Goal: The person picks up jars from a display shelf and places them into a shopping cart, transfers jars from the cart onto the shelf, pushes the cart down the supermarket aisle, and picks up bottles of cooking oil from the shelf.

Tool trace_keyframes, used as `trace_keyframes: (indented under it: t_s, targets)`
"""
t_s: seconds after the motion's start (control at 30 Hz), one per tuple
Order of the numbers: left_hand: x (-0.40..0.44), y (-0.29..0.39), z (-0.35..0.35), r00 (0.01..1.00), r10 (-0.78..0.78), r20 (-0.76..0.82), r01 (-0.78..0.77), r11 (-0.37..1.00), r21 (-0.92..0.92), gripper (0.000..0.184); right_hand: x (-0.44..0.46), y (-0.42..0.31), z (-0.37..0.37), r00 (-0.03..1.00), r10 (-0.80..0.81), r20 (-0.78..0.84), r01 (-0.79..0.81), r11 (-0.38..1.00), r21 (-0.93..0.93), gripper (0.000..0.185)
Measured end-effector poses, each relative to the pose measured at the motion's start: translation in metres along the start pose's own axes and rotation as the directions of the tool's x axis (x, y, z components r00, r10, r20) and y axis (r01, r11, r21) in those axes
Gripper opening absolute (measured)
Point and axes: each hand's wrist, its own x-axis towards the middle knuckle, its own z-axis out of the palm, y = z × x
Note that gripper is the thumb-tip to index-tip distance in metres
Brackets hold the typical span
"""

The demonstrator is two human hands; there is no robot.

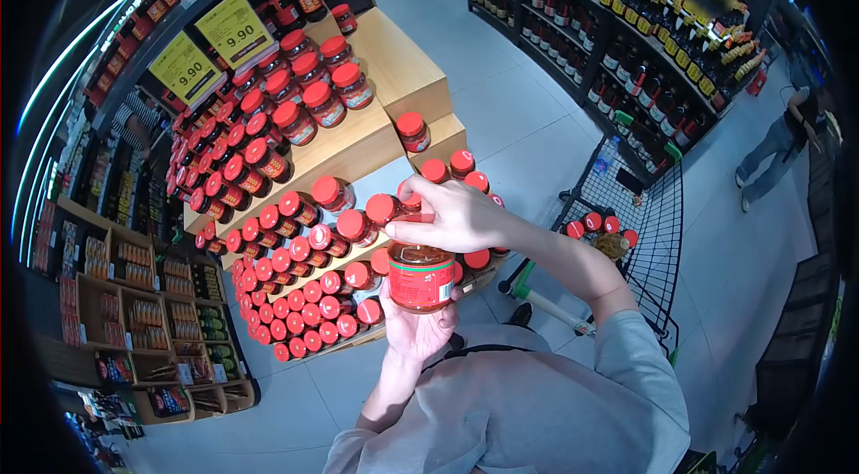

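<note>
A glass jar (421, 279) of reddish-brown sauce, with a red label, green stripe and barcode, is held up in front of my body. My left hand (414, 324) cups it from below, fingers wrapped round its base. Over its top curls my right hand (455, 214), thumb and forefinger bent about the upper end, covering most of the lid. Behind both hands, red-lidded jars (357, 226) stand in rows on a stepped wooden display (394, 62). One single jar (412, 130) stands on a lower step at its right.
To my right is a wire shopping cart (658, 237) holding several red-lidded jars (592, 222) and a dark phone-like object (629, 179). Yellow price signs (234, 29) hang over the display. Bottle shelves (617, 35) line the back. A person (780, 143) stands at far right.
</note>
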Motion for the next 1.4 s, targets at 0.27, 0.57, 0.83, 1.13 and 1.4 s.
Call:
trace_keyframes:
  t_s: [0.27, 0.57, 0.83, 1.13, 1.4]
  targets:
    - [0.008, -0.005, -0.06, 0.938, 0.34, -0.068, -0.055, 0.34, 0.939, 0.072, -0.1, 0.068, 0.006, 0.916, 0.346, 0.203, -0.401, 0.778, 0.483, 0.072]
    - [0.087, -0.088, -0.089, 0.926, -0.171, -0.337, 0.364, 0.159, 0.918, 0.078, -0.256, 0.125, -0.012, 0.732, 0.659, -0.171, -0.523, 0.705, 0.479, 0.08]
    - [0.145, -0.141, -0.158, 0.934, -0.059, -0.351, 0.175, -0.783, 0.597, 0.044, -0.335, 0.263, -0.09, 0.265, 0.63, -0.73, -0.768, 0.596, 0.235, 0.083]
    - [0.151, -0.164, -0.176, 0.944, 0.186, -0.274, 0.281, -0.888, 0.365, 0.021, -0.41, 0.487, -0.091, -0.015, 0.724, -0.689, -0.936, 0.233, 0.266, 0.07]
    - [0.158, -0.165, -0.177, 0.949, 0.173, -0.263, 0.257, -0.907, 0.332, 0.02, -0.445, 0.551, -0.019, -0.079, 0.782, -0.618, -0.959, 0.108, 0.261, 0.075]
